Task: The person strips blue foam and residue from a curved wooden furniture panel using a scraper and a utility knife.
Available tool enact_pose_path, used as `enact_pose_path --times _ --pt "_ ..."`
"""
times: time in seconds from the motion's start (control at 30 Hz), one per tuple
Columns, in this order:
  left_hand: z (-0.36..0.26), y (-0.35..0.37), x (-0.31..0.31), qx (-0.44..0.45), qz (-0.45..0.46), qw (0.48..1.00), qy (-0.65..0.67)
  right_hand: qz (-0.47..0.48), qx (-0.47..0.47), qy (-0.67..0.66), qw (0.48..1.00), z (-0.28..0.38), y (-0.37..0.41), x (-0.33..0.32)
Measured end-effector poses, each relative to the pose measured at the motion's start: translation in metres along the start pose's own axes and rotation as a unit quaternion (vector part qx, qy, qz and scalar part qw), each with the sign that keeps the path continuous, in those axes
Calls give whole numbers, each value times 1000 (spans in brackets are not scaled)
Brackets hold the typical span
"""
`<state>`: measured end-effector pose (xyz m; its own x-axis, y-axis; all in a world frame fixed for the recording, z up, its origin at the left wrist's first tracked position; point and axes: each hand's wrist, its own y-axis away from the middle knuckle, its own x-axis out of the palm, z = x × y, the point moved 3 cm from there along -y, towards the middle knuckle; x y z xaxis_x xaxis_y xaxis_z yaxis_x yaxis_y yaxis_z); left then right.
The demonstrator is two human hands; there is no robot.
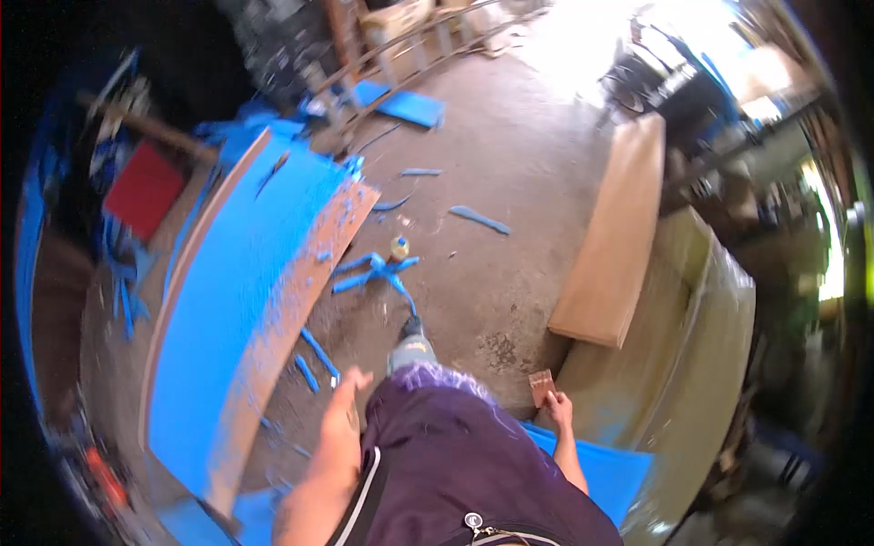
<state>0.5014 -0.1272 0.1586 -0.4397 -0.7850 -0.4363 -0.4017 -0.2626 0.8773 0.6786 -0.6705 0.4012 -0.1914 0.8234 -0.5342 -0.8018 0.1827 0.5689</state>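
My right hand is closed on a small brown rectangular block; its material is not clear. It is held low on my right, beside a long plastic-wrapped piece. My left hand hangs at my left side, blurred, with a finger stretched out and nothing visible in it. Left of that hand lies a long board with a blue sheet on it, its right edge brown and strewn with blue crumbs.
Blue offcut strips and a small yellowish container lie on the concrete floor ahead. A long brown panel rests at right. A ladder-like frame stands at the back, a red panel at far left.
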Motion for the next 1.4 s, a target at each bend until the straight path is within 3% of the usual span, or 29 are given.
enact_pose_path --times 0.03,0.07,0.13,0.17,0.27,0.3,0.37,0.4,0.43,0.47,0.5,0.57,0.6,0.63,0.67,0.7,0.8,0.9,1.0,1.07,1.1,1.13,1.2,1.27,1.37,1.4 --pt "-19 -32 1 18 -42 997 58 -16 14 11 1000 -28 -23 -15" --pt "-56 -30 -26 98 -102 983 116 -17 27 30 999 -28 -17 -27" --pt "-133 -2 -88 164 -148 940 260 -2 62 104 993 -39 -31 -46" --pt "-168 2 -102 176 -177 879 406 18 84 167 982 -56 -46 -59" --pt "-249 51 -168 186 -196 870 412 28 59 161 985 -139 -153 -86" --pt "-263 69 -184 191 -216 868 404 57 53 184 980 -123 -188 -86" --pt "-275 88 -183 183 -245 866 397 148 -55 149 976 -45 -252 -81" --pt "-276 95 -181 176 -263 861 399 147 -102 189 966 -8 -303 -82" --pt "-268 94 -165 158 -264 822 480 126 -127 301 937 84 -305 -76" --pt "-252 81 -136 125 -297 764 560 144 -70 251 955 142 -328 -64" --pt "-234 70 -101 93 -323 700 630 156 -82 164 971 220 -323 -50" --pt "-199 70 -26 -33 -363 680 636 191 -151 146 959 305 -396 -32" --pt "-198 101 -4 -115 -328 698 626 200 -177 116 957 350 -420 -18" --pt "-201 139 9 -218 -292 787 498 179 -203 129 954 393 -439 -3" --pt "-180 127 72 -238 -242 821 459 199 -160 45 966 440 -430 14" --pt "-171 116 129 -244 -223 865 378 214 -198 27 956 482 -411 32" --pt "-206 146 186 -200 -255 881 346 278 -222 25 934 549 -379 104" --pt "-239 137 194 -358 -279 669 589 414 -202 54 886 551 -332 183" --pt "-257 106 122 -257 -354 427 791 501 -185 185 825 523 -250 244" --pt "-275 93 31 -185 -352 413 819 546 -158 266 779 500 -216 272" --pt "-273 79 -15 -104 -443 581 675 574 -167 299 744 499 -195 284" --pt "-279 65 -55 -19 -504 713 487 600 -172 332 707 500 -177 292" --pt "-318 81 -149 186 -419 479 748 639 -134 337 679 502 -162 313" --pt "-335 89 -206 167 -328 544 753 666 -128 351 645 511 -147 335" --pt "-344 72 -246 74 -310 529 787 684 -167 374 605 523 -139 369" --pt "-346 62 -247 71 -324 469 818 679 -185 413 579 523 -148 379"
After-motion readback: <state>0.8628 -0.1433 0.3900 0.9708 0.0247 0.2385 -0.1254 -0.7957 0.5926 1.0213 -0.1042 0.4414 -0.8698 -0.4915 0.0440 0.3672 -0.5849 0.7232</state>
